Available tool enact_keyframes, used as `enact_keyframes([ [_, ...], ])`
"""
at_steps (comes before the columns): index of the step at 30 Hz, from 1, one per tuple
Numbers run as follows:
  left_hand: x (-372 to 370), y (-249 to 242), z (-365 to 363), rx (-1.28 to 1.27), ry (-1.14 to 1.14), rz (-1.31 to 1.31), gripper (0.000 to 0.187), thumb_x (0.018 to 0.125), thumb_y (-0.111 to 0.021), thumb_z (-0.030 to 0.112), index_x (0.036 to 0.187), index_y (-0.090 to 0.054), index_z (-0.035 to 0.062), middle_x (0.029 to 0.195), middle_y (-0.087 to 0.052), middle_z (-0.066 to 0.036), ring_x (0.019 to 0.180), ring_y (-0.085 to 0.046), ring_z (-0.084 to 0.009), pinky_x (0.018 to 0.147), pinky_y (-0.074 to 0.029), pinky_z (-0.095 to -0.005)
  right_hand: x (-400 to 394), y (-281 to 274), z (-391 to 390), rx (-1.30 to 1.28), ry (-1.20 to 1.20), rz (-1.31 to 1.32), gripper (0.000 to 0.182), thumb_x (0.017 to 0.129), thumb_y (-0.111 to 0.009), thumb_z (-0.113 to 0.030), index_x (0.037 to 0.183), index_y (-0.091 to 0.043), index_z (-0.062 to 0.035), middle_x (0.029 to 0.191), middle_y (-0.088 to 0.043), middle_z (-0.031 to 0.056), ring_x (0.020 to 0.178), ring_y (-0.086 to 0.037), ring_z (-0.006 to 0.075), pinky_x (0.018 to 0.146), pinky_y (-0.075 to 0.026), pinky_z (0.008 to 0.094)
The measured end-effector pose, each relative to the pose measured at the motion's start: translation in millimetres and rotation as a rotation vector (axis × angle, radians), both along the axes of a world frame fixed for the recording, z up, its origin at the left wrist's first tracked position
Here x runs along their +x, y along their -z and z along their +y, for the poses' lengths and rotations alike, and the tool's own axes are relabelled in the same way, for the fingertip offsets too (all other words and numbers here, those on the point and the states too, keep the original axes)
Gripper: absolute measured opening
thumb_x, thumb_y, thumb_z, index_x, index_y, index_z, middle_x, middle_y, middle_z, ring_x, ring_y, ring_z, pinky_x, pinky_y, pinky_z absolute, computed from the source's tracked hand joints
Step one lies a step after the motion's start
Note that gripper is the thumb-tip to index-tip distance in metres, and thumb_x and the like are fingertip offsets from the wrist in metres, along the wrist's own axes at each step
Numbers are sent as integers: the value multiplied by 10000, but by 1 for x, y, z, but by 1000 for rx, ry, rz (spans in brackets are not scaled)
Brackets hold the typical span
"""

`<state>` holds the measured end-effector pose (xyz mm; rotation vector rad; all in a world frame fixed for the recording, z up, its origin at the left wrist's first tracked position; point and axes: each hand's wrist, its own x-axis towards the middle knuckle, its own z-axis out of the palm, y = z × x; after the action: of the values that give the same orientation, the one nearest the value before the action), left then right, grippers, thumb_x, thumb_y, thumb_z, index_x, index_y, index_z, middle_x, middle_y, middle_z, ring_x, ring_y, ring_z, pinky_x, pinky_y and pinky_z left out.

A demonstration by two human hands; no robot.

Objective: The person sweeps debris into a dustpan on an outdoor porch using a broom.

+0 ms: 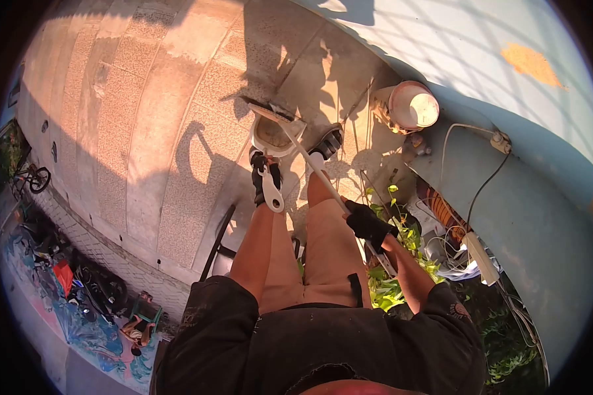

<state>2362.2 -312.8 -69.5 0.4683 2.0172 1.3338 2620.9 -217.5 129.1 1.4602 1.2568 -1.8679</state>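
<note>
My left hand (pixel 263 174), in a dark fingerless glove, is closed around the handle of a white dustpan (pixel 268 135), whose pale handle end sticks out toward me. The pan is low, near the paving in front of my feet. My right hand (pixel 369 224), gloved the same way, grips the long pale pole of a broom (pixel 317 170). That pole slants up and left to the broom head, which lies across the far edge of the dustpan. What the pan holds is hard to make out.
A whitish bucket (pixel 414 106) stands by the light blue wall (pixel 540 217). Leafy plants (pixel 392 283), cables and a power strip (pixel 481 260) are at my right. Sunlit paving (pixel 138 125) stretches left, toward a bicycle (pixel 36 178) and a seated person (pixel 137 332).
</note>
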Motion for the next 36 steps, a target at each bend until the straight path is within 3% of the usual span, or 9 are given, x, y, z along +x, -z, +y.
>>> enact_keyframes([
  [4,-3,-28,-8,-63,-20,-112,101,905,-534,139,882,-568,47,812,-561,-33,693,-509,-129,652,-427,-246,1,-14,2,230,-27,-148,589,872,-577,-149,1426,-380,-118,1028,-652,216,911,-649,279,787,-480,359],
  [8,-14,-5,-38,16,-1,-318,74,891,-531,115,896,-585,64,797,-539,-9,680,-490,-88,634,-419,-219,10,101,-10,640,112,-109,551,892,-560,-145,1419,-399,-136,625,-532,49,507,-444,116,478,-382,307],
  [10,-18,-1,-52,29,57,-311,85,881,-522,93,907,-596,62,867,-596,-50,746,-559,-146,684,-460,-258,-4,123,-16,538,200,-159,566,886,-560,-146,1425,-387,-142,657,-543,71,499,-458,125,473,-386,314],
  [12,-22,-2,-60,32,124,-260,87,881,-521,94,909,-596,62,877,-600,-55,758,-565,-155,693,-464,-265,-23,110,-25,145,228,-251,618,838,-523,-166,1431,-365,-98,960,-653,249,843,-639,313,722,-485,383],
  [20,-30,5,-61,99,342,-47,95,880,-518,98,918,-597,61,919,-617,-78,807,-591,-192,726,-477,-292,-14,10,-121,-215,282,-23,624,876,-506,-100,1467,-307,-128,627,-486,8,445,-414,99,419,-360,276],
  [24,-37,14,-59,126,416,85,100,880,-516,100,923,-597,60,940,-625,-89,831,-603,-211,742,-483,-306,-12,-9,-125,5,160,-96,594,896,-529,-116,1456,-336,-142,646,-533,33,450,-442,102,428,-379,270],
  [26,-38,15,-69,124,455,147,102,880,-515,101,925,-597,60,951,-629,-94,843,-610,-220,751,-487,-313,-4,7,-127,202,226,-137,579,888,-524,-182,1438,-358,-113,999,-666,167,825,-638,253,724,-494,352],
  [30,-30,15,-100,4,526,138,115,875,-512,98,949,-589,55,1027,-641,-140,952,-626,-301,823,-493,-367,-5,63,-94,398,166,-216,581,876,-514,-205,1427,-363,-97,1103,-611,269,1015,-607,357,841,-467,391],
  [36,-30,38,-117,-169,430,144,155,882,-566,166,958,-619,41,1001,-657,-125,971,-612,-263,864,-471,-382,-28,89,-137,221,176,-123,446,881,-468,-245,1302,-493,-103,810,-622,203,737,-621,328,633,-475,409],
])
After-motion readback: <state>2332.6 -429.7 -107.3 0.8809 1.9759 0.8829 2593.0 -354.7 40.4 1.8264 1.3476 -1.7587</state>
